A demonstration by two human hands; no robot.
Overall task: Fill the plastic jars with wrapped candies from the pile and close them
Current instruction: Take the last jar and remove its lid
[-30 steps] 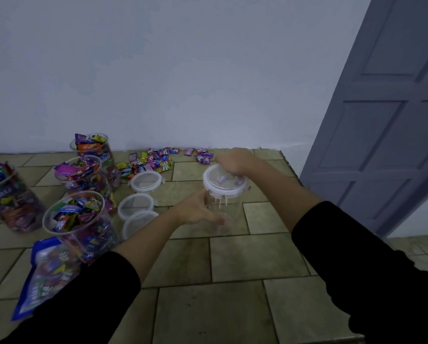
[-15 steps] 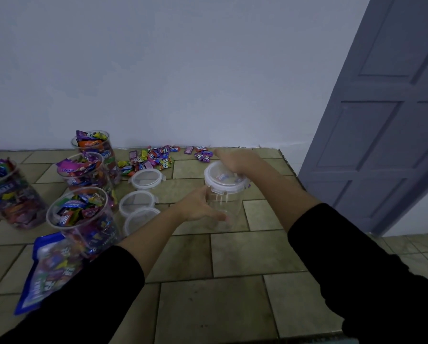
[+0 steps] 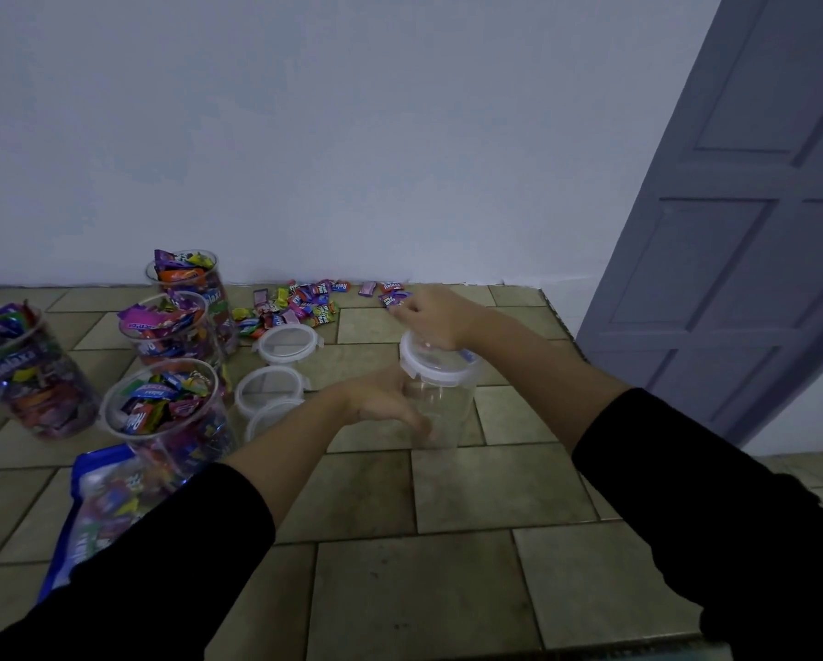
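The left hand wraps its fingers round the clear jar. The right hand grips the white lid on top with curled fingers.

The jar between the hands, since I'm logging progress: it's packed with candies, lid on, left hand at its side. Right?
Not packed: the head view shows the jar clear, apparently empty. Its lid is on, and the left hand is at its side.
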